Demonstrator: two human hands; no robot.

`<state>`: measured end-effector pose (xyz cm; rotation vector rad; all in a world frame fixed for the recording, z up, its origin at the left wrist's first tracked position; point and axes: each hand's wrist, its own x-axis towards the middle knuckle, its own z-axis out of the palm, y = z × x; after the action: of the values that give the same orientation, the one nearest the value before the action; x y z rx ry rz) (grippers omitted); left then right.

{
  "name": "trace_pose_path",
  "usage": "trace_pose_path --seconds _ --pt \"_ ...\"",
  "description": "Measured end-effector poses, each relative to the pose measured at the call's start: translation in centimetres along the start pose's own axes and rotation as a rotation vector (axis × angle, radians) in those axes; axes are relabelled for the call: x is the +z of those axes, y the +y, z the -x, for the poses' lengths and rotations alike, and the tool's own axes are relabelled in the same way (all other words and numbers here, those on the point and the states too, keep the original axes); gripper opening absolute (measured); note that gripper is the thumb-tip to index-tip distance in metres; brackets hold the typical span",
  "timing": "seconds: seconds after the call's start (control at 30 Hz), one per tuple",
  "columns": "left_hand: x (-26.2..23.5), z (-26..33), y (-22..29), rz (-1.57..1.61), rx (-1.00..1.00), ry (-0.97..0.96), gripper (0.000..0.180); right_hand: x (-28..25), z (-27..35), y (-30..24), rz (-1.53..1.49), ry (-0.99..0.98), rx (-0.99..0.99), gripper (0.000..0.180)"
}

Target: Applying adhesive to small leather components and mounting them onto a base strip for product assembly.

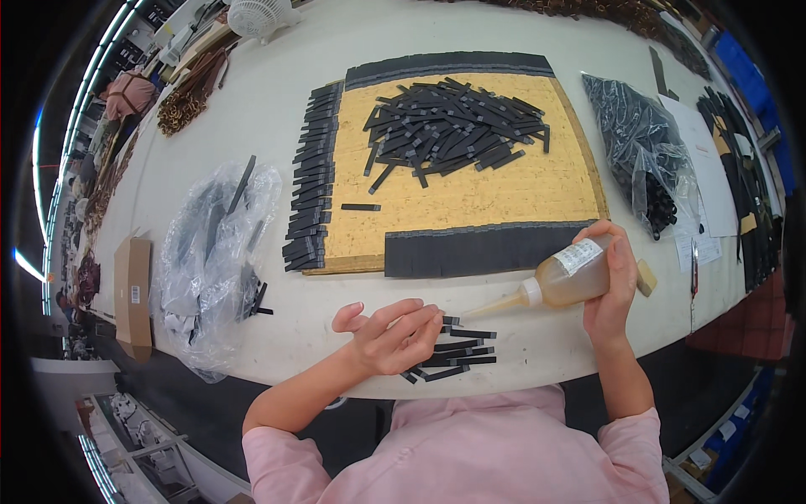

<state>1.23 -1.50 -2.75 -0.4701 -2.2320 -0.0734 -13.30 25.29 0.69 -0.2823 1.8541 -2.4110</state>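
Observation:
My right hand (611,294) is wrapped round a squeeze bottle (550,286) of amber liquid with a white label and collar. Its long thin nozzle points left and down, with the tip close to a black strip (452,320). That strip's grey end sticks out from the pinched fingers of my left hand (393,338); the rest of it is hidden. Below the nozzle, several loose black strips (457,353) with grey ends lie near the table's front edge. A board (353,239) farther off bears a heap of such strips (457,126).
Strips stand in tight rows along the board's left (311,176), far and near edges. A clear plastic bag (210,269) and a brown carton (133,294) lie at left. At right are a bag of black pieces (638,139), a yellowish block (646,279) and a pen-like tool (694,267).

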Motion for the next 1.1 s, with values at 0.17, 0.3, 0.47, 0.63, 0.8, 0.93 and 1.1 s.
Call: trace_pose_path --seconds 0.17,0.3,0.47,0.63,0.8,0.93,1.1 --pt "-0.13 0.26 -0.25 -0.028 0.023 0.023 0.024 0.35 0.21 0.37 0.04 -0.047 0.045 0.033" --pt "0.19 0.22 -0.13 -0.013 0.018 0.035 0.025 0.45 0.16 0.61 0.039 -0.038 0.063 0.032" --pt "0.69 0.07 0.04 -0.003 -0.013 0.095 0.037 0.5 0.21 0.74 0.071 -0.054 0.047 0.031" --pt "0.62 0.02 -0.02 -0.002 -0.025 0.083 0.038 0.35 0.14 0.68 0.05 -0.036 0.059 0.031" --pt "0.44 0.53 -0.07 0.009 0.003 0.034 0.028 0.24 0.16 0.61 0.064 -0.047 0.051 0.031" --pt "0.33 0.68 -0.02 -0.004 -0.016 0.012 0.029 0.38 0.17 0.67 0.063 -0.072 0.077 0.032" --pt "0.38 0.54 -0.04 -0.011 -0.019 0.006 0.028 -0.32 0.14 0.81 0.014 -0.171 0.106 0.033"
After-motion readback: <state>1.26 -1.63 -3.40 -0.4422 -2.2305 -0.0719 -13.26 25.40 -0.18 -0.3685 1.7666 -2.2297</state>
